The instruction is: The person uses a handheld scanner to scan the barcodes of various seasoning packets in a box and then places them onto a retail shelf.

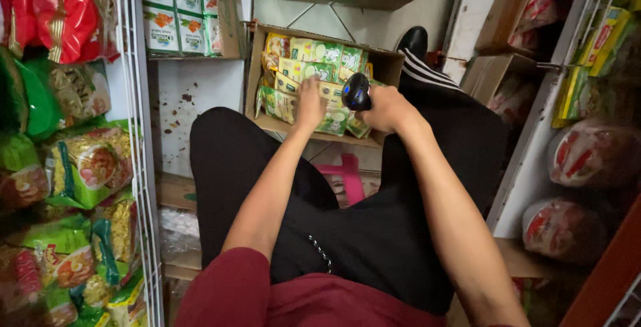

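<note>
The person is sitting in a narrow aisle, scanning packets in an open cardboard box [261, 73] that is resting in front of the knees. The right hand [384, 109] is wrapped closed around a black handheld scanner [356, 91], its head aimed down at the packets. The left hand [310, 102] is lying flat and open on the yellow-and-green packets [310, 60], fingers spread over 1 of them, gripping nothing. Judging by this, the scanning step is under way: the left hand is steadying or picking out a packet while the scanner reads it. The next move seems to call for exposing a packet's code and keeping the scanner square to it.
</note>
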